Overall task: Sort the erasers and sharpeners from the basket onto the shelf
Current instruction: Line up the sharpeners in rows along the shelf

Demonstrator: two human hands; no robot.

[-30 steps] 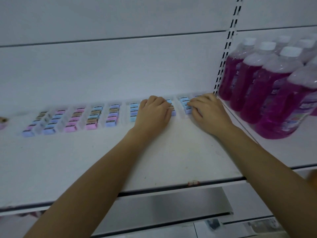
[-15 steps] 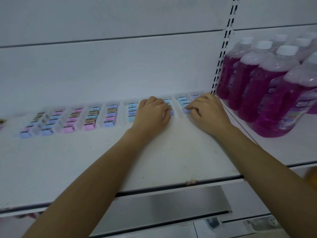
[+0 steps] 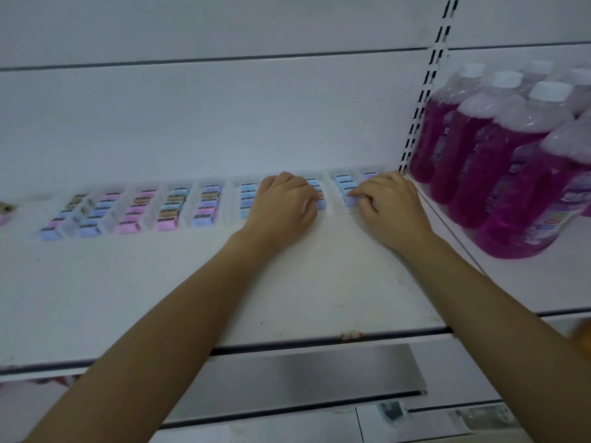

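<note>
Head view: both bare forearms reach from six o'clock onto the white metal shelf [image 3: 192,282]. The left hand [image 3: 281,203], knuckles up, curls its fingers over the back line of small pastel plastic sharpeners [image 3: 204,206]; whether it holds one cannot be told. At its three o'clock, the right hand [image 3: 388,206] pinches the front pale-blue block-shaped sharpener [image 3: 350,199]. At two o'clock stand clear bottles of purple liquid [image 3: 499,161], partly cut off.
</note>
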